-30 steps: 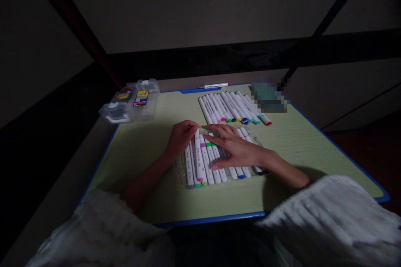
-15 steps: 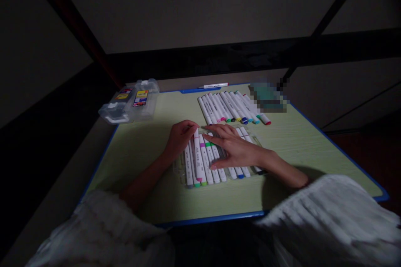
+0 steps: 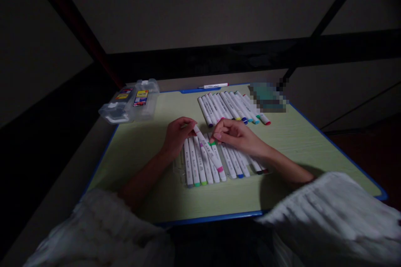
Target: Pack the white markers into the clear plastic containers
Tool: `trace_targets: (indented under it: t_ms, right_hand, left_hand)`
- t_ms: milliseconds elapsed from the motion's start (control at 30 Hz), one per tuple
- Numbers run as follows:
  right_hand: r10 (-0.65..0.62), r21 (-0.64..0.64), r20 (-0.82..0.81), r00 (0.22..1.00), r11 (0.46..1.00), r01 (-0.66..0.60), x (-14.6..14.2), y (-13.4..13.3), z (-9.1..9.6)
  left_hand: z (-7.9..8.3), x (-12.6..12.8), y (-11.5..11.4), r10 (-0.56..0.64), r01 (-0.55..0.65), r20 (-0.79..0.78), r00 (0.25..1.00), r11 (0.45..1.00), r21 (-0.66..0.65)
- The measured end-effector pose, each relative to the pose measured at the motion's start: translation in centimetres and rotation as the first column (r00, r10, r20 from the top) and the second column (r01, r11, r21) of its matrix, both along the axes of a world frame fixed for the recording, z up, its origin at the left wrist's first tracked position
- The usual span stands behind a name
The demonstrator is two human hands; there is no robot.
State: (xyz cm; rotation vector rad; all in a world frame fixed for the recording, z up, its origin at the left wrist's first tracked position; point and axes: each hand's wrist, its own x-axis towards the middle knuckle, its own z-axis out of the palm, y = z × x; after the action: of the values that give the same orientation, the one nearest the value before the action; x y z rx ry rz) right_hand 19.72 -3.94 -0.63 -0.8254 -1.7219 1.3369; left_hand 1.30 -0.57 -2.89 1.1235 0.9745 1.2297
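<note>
A row of white markers with coloured caps [image 3: 219, 164] lies in a clear tray [image 3: 179, 170] near the middle of the green table [image 3: 140, 146]. My left hand [image 3: 177, 135] pinches the far end of a pink-capped marker [image 3: 208, 149], which lies slanted across the row. My right hand [image 3: 236, 135] is curled, its fingertips touching the markers just beside that one. A second row of markers [image 3: 233, 108] lies farther back on the table.
A clear plastic case with yellow labels [image 3: 130, 101] sits at the table's far left corner. A single pen [image 3: 214, 86] lies along the far edge. A blurred green object [image 3: 269, 98] sits at the back right. Dark bars run behind the table.
The pink-capped marker has been lifted out of line and now slants across the row. My right hand, earlier flat on the markers, has drawn back and curled.
</note>
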Motion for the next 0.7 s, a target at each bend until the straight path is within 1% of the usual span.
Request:
trace_targets:
  t_ms: [67,167,300,467,533,600,700]
  right_hand:
    - [0.018,-0.078,-0.025,1.000,0.997,-0.020,0.1,0.1,0.1]
    - [0.030,-0.144,-0.026,0.999,0.989,-0.034,0.4,0.5,0.1]
    - [-0.011,-0.189,-0.025,1.000,0.982,0.006,1.1,1.1,0.1]
    - [-0.043,-0.212,-0.005,0.999,0.976,0.041,1.9,1.5,0.3]
    - [-0.054,-0.210,0.009,0.999,0.976,0.054,2.1,1.8,0.2]
    - [-0.093,-0.173,0.020,0.995,0.980,0.095,2.4,2.1,-0.1]
    - [-0.191,-0.045,0.077,0.979,0.980,0.195,2.9,3.0,-1.1]
  left_hand:
    - [0.0,0.0,-0.1,0.006,-0.006,0.018,1.000,1.000,-0.007]
    - [0.1,-0.1,0.0,0.022,-0.022,0.028,0.999,1.000,-0.019]
    - [0.0,-0.2,0.2,0.071,-0.071,0.034,0.997,0.997,-0.010]
    - [-0.3,-0.3,0.5,0.153,-0.154,0.019,0.988,0.987,0.041]
    - [-0.4,-0.4,0.6,0.171,-0.169,-0.024,0.985,0.983,0.072]
    - [-0.4,-0.6,0.7,0.174,-0.163,-0.106,0.979,0.981,0.108]
    - [-0.2,-0.8,0.7,0.145,-0.110,-0.250,0.957,0.983,0.149]
